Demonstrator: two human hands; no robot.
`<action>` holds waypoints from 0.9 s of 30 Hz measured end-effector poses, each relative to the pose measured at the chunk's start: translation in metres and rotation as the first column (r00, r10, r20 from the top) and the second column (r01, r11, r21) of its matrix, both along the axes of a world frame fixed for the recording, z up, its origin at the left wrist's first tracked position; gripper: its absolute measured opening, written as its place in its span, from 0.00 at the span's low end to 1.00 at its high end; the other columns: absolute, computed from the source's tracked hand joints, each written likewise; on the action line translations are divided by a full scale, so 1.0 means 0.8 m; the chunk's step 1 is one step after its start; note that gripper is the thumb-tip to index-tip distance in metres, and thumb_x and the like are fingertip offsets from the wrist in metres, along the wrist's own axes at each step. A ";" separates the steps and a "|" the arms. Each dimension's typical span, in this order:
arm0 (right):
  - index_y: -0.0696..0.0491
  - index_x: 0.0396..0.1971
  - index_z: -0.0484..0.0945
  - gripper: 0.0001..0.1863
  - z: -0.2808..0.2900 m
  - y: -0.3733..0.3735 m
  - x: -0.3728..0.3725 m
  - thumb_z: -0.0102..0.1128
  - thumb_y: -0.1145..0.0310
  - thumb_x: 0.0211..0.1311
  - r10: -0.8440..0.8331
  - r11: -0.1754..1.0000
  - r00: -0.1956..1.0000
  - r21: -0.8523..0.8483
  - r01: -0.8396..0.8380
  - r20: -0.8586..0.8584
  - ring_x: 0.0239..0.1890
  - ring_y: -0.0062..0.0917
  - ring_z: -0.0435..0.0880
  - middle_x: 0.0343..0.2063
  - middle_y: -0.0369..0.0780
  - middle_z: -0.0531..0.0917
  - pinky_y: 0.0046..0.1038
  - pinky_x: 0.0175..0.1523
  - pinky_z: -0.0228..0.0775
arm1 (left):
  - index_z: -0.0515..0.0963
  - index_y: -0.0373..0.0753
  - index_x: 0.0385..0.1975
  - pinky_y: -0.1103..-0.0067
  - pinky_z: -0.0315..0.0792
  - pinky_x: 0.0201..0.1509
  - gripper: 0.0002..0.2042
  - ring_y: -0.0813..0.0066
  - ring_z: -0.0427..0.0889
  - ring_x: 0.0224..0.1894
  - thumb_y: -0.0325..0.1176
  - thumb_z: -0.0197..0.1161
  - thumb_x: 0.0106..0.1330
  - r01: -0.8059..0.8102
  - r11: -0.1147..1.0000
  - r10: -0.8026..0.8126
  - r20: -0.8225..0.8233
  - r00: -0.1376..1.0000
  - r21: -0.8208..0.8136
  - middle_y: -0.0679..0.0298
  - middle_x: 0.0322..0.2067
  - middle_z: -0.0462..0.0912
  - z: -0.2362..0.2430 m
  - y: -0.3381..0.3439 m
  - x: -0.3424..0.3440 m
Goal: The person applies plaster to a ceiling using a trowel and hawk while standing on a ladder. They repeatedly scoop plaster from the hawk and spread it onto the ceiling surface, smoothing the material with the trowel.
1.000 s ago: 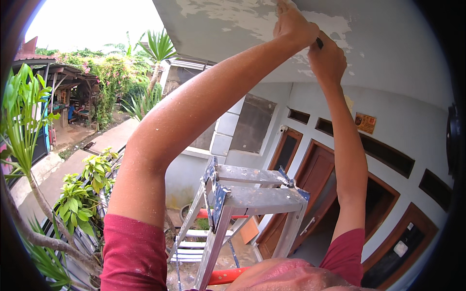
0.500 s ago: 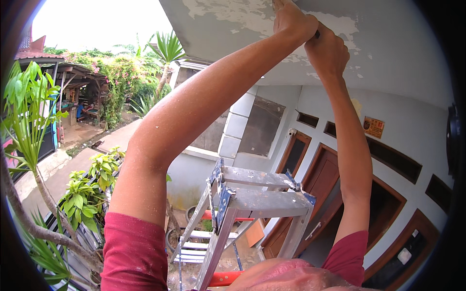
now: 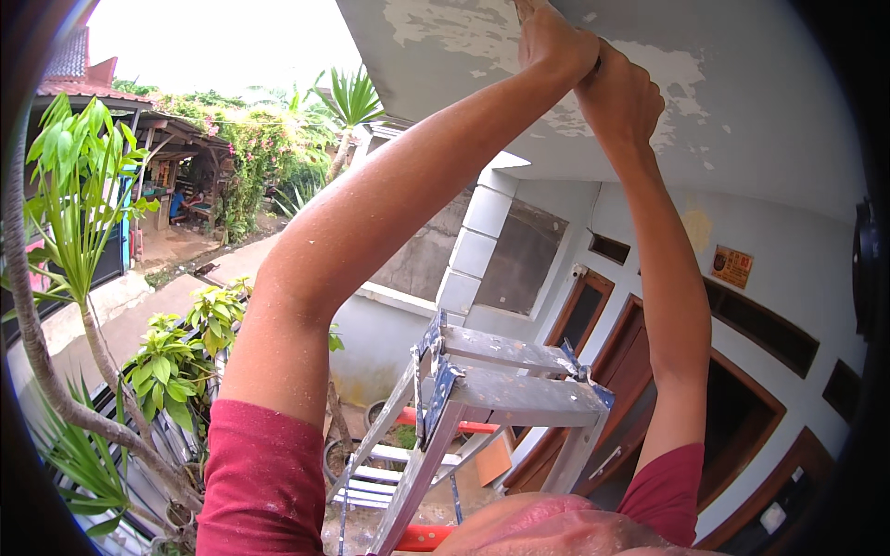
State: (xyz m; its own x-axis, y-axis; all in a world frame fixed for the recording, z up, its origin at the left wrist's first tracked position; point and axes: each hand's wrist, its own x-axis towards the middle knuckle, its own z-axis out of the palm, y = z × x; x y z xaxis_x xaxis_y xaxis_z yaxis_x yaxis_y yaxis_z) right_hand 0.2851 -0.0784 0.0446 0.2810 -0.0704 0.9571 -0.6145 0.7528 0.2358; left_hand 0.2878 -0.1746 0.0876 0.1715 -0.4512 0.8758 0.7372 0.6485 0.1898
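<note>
**Reaching overhead beneath a blotched ceiling point(image 3: 445, 69)**

From where I stood, the right hand point(image 3: 623, 104) was balled up, its fingers curled around a small dark object point(image 3: 596, 66); only a sliver of it showed, just beside the left hand point(image 3: 554, 42). The left fingers pointed up toward the ceiling, but their tips ran out of view, so I couldn't tell whether they were spread or pressed together, or what they touched. The two hands overlapped closely.

The ceiling, right above and behind them, was a flat, matt grey broken by ragged pale patches point(image 3: 672, 69), some broad, some mere flecks. Pale specks dotted the left forearm point(image 3: 399, 185), above a maroon sleeve point(image 3: 264, 473). Lower down stood a metal stepladder point(image 3: 528, 394), its flat top scuffed and white-spotted, with blue corner pieces.
</note>
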 end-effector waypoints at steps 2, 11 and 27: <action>0.46 0.39 0.88 0.11 0.007 -0.015 0.005 0.57 0.61 0.66 0.016 0.999 1.000 0.030 -0.016 0.022 0.34 0.46 0.90 0.29 0.46 0.89 0.46 0.39 0.79 | 0.51 0.23 0.73 0.59 0.69 0.67 0.42 0.37 0.76 0.63 0.30 0.59 0.57 -0.061 0.994 0.074 -0.150 0.986 0.093 0.28 0.56 0.76 0.016 -0.031 -0.020; 0.54 0.37 0.84 0.08 -0.038 -0.116 0.020 0.62 0.65 0.65 0.197 0.942 0.976 0.256 -0.215 0.096 0.36 0.47 0.89 0.30 0.49 0.88 0.47 0.42 0.78 | 0.56 0.23 0.70 0.67 0.75 0.61 0.40 0.49 0.81 0.59 0.36 0.65 0.61 -0.123 0.990 0.138 0.279 0.950 -0.073 0.37 0.59 0.77 -0.064 -0.176 0.064; 0.50 0.48 0.84 0.14 -0.313 0.023 -0.007 0.67 0.63 0.64 0.139 0.694 0.797 0.516 -0.502 0.588 0.35 0.47 0.87 0.31 0.47 0.87 0.46 0.40 0.77 | 0.56 0.34 0.76 0.65 0.67 0.71 0.33 0.49 0.75 0.68 0.41 0.58 0.77 0.367 0.908 -0.004 0.873 0.488 -0.201 0.43 0.67 0.73 -0.501 -0.040 0.149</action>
State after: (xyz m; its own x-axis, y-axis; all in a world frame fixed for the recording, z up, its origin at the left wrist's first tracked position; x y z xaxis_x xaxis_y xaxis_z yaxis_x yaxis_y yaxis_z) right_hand 0.2792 -0.0601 -0.2059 -0.0628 -0.6856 0.7253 -0.9469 0.2705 0.1736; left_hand 0.4067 -0.2062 -0.3132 -0.7757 -0.0439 0.6296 0.4471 0.6658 0.5973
